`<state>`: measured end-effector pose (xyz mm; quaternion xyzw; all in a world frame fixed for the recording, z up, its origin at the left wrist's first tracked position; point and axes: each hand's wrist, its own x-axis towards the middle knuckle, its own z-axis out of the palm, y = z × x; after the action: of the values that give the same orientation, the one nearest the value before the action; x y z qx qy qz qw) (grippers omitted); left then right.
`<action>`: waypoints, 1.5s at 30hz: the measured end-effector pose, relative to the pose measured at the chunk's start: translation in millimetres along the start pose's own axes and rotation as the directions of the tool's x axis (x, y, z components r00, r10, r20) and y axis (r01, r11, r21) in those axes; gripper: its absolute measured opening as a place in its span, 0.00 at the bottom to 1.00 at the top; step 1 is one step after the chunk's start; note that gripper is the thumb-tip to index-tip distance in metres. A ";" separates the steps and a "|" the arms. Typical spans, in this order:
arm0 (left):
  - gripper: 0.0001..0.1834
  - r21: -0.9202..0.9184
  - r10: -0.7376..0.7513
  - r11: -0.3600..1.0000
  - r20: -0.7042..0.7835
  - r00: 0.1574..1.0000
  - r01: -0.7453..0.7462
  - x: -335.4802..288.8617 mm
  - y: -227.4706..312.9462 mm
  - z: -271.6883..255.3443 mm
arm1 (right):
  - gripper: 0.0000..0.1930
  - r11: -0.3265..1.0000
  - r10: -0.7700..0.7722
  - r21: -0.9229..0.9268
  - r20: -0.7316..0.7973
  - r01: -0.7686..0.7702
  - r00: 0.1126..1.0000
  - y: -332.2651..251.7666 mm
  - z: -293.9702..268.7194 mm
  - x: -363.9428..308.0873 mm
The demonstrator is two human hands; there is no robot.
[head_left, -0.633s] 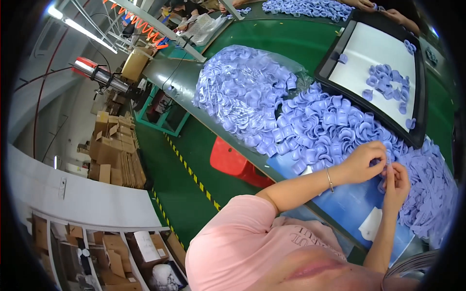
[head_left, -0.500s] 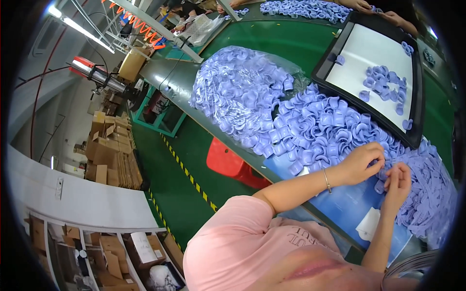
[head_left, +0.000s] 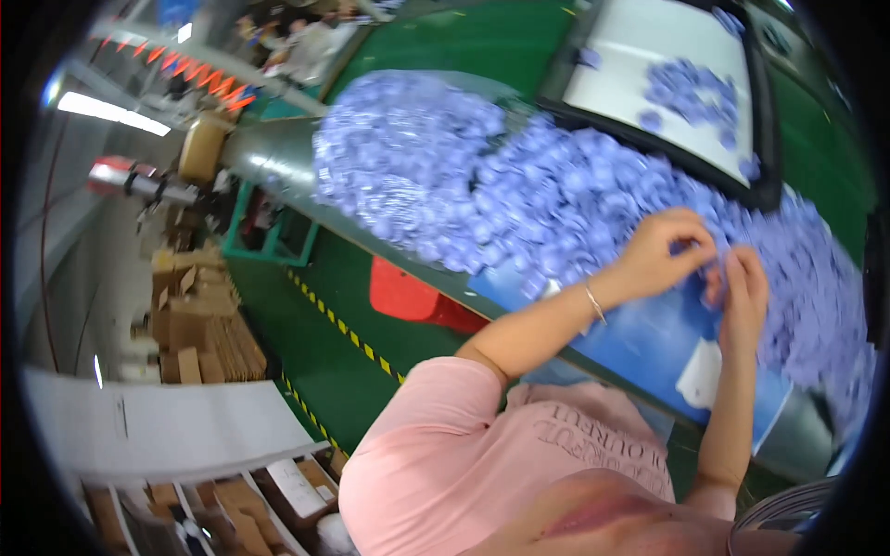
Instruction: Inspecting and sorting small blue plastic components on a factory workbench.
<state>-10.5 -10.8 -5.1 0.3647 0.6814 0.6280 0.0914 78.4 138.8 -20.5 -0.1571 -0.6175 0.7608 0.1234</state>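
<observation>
Both hands have shifted slightly. My left hand (head_left: 663,255) and right hand (head_left: 742,296) meet, fingertips pinched on one small purple piece (head_left: 712,278) above the blue sheet (head_left: 649,338); an uncountable purple heap (head_left: 519,185) lies far left.

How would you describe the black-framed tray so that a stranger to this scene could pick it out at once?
Start from the long green conveyor belt heaped with small lilac pieces. Beyond the heap, past the person's left hand and right hand, lies the tray. It alone has a flat white bed inside a dark rim and holds only a few scattered pieces.
</observation>
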 end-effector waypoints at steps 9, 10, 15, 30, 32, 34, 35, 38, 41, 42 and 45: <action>0.10 -0.410 -0.164 0.904 -0.068 0.984 0.122 -1.6 4.2 3.2 | 0.07 0.998 -0.023 0.053 0.067 0.020 0.997 -17.8 8.8 5.1; 0.14 -0.499 -0.210 0.854 -0.067 0.975 0.149 1.6 8.3 9.6 | 0.07 0.997 -0.022 0.070 0.067 0.017 0.997 -16.8 6.3 3.6; 0.15 -0.471 -0.259 0.850 0.017 0.966 0.236 -2.6 9.7 5.9 | 0.07 0.999 -0.026 0.046 0.098 0.021 0.995 -18.4 9.3 -6.3; 0.15 -0.424 -0.285 0.855 0.095 0.954 0.298 -4.3 7.3 5.6 | 0.06 0.999 -0.039 -0.002 0.116 0.039 0.992 -19.5 14.2 -8.4; 0.15 -0.383 -0.253 0.886 0.070 0.965 0.260 -5.0 4.8 7.7 | 0.06 0.999 -0.032 -0.010 0.112 0.033 0.993 -19.9 13.7 -8.2; 0.14 -0.288 -0.194 0.937 0.049 0.980 0.200 -4.7 1.7 9.4 | 0.06 0.999 -0.029 -0.017 0.122 0.032 0.992 -19.2 11.8 -7.0; 0.14 -0.287 -0.192 0.938 0.047 0.980 0.197 -4.8 -0.2 10.1 | 0.06 0.999 -0.032 -0.018 0.125 0.034 0.992 -18.6 11.7 -6.8; 0.15 -0.239 -0.146 0.960 0.024 0.989 0.148 -3.0 -3.9 11.4 | 0.06 0.999 -0.032 -0.010 0.136 0.034 0.990 -18.1 11.7 -5.0; 0.15 -0.189 -0.129 0.974 -0.002 0.992 0.126 -2.3 -1.4 6.8 | 0.06 0.999 -0.044 -0.009 0.146 0.045 0.988 -17.9 15.0 -1.4; 0.16 -0.160 -0.137 0.977 0.022 0.990 0.139 -3.4 0.8 4.1 | 0.06 0.999 -0.036 -0.020 0.111 0.039 0.993 -16.6 16.4 -1.1; 0.14 -0.071 -0.137 0.988 -0.001 0.991 0.136 -7.5 0.2 2.4 | 0.06 0.998 -0.052 -0.023 0.040 0.053 0.998 -12.3 19.0 -2.6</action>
<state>-3.5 -13.5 -7.9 0.3118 0.6824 0.6451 0.1448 73.3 123.3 -4.6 -0.1272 -0.6327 0.7528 0.1292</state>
